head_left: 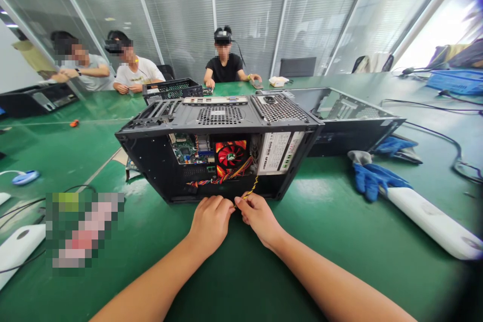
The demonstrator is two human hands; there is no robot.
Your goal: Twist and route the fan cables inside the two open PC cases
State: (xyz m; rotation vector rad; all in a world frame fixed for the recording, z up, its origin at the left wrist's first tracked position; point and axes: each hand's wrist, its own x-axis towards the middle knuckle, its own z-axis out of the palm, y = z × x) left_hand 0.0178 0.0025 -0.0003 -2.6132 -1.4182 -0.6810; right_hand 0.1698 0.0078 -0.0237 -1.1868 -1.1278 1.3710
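Green table (151, 231), glass wall behind, person in black shirt (225, 68) at the far edge. Computer case (151, 161) sits mid-table, open side toward the wearer, presumably so the interior is reachable; fan (231, 156) and power supply (277, 153) visible inside. Yellow-black cable (256, 181) comes out over the case's lower near edge. Left hand (212, 219): fingers curled nearly closed, pinching the cable's lower part. Right hand (260, 214): thumb and index pinched on it, slightly nearer the case. Close grips likely keep the thin strand steady. Blue gloves (372, 178) lie aside, toward the table's right, probably for bare-finger feel.
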